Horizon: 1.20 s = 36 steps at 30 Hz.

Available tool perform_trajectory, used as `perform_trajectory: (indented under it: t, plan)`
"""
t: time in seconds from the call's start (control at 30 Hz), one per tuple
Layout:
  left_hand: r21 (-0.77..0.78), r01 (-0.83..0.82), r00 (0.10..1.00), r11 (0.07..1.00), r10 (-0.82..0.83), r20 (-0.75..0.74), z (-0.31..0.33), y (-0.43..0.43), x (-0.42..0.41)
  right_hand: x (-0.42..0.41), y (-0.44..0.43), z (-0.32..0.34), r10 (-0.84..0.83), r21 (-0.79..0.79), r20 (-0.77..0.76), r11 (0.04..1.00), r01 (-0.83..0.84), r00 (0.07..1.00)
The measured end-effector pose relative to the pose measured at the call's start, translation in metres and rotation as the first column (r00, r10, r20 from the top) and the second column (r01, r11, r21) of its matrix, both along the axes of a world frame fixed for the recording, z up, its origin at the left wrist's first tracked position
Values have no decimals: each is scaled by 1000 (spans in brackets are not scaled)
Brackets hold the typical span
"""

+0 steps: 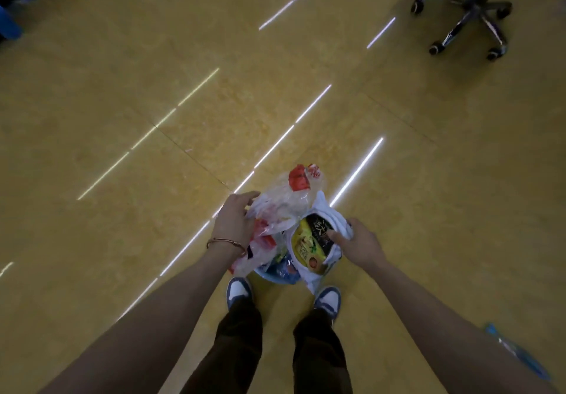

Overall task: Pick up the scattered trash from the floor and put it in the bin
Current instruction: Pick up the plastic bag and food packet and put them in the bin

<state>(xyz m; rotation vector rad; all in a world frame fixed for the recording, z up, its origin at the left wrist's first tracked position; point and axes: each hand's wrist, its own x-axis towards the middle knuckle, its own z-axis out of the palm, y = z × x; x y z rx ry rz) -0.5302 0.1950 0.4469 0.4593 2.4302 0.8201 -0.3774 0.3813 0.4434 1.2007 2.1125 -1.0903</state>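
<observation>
A small blue bin [277, 278] stands on the floor just in front of my shoes, almost hidden under trash. My left hand [234, 219] presses on a crumpled clear plastic bag with red print [288, 194] that bulges out of the bin's top. My right hand [356, 240] grips white plastic [324, 213] and a yellow and black snack packet [309, 245] lying over the bin's right side. Blue wrappers [283, 266] show deeper inside.
A blue plastic wrapper [514, 352] lies on the yellow tiled floor at the lower right, beside my right arm. An office chair's chrome wheeled base [468, 15] stands at the far right. Blue furniture [12, 22] sits at the far left edge.
</observation>
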Motion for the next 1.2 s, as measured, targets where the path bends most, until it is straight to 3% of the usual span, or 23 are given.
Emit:
perform_trajectory:
  t: [0.2, 0.3, 0.4, 0.5, 0.6, 0.73, 1.0, 1.2]
  plan:
    - [-4, 147, 982, 989, -145, 119, -47, 1, -3, -6, -15, -45, 3, -53, -13, 999, -4, 1000]
    - [35, 211, 971, 977, -213, 106, -74, 2, -3, -6, -18, -69, -35, -81, 5, 996, 36, 999]
    - [-97, 313, 948, 945, -306, 85, -104, -1, 1, 0, -17, -91, -79, -99, 5, 992, 79, 997]
    - [-266, 462, 884, 846, -415, 216, -121, -4, 10, 7, -19, -110, -122, -79, 14, 989, 122, 992]
    - [-309, 577, 809, 756, -479, 340, -134, -1, 19, 12, -21, -127, -164, -59, 35, 984, 165, 986]
    - [-378, 693, 721, 615, -601, 345, -153, 7, 29, 14, -22, -147, -194, -49, 73, 979, 198, 978]
    - [-498, 685, 708, 532, -647, 282, -185, 20, 25, -1, -11, -172, -223, -52, 13, 973, 223, 975]
    - [-551, 668, 720, 499, -620, 312, -197, 30, 18, -22, -6, -191, -129, -23, 26, 991, 129, 991]
